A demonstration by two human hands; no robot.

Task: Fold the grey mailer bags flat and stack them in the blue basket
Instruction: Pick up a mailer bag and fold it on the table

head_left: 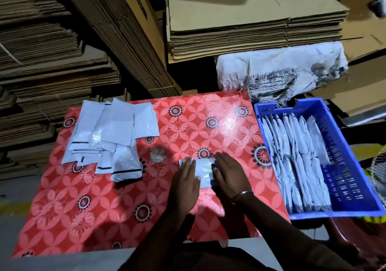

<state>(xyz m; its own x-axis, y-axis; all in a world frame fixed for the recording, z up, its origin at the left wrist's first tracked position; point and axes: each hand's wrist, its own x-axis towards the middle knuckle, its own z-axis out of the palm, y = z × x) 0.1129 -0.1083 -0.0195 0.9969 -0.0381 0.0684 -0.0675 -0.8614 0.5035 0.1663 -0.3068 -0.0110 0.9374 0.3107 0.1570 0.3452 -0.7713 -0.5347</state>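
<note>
I have both hands down on one grey bag [203, 171] in the lower middle of the frame, on the red flowered tablecloth [104, 208]. My left hand [184, 179] lies flat with straight fingers over the bag's left part, pressing it so the crease sets, I judge. My right hand [229, 176] covers the right edge; its fingers look laid over the bag, but I cannot tell whether they curl under that edge. The loose pile of unfolded bags [110, 137] waits in the upper left of the cloth, within the left hand's reach. The blue basket [351, 176] sits at the right edge of the frame, close by the right hand, with folded bags [292, 155] standing in rows along its left side.
</note>
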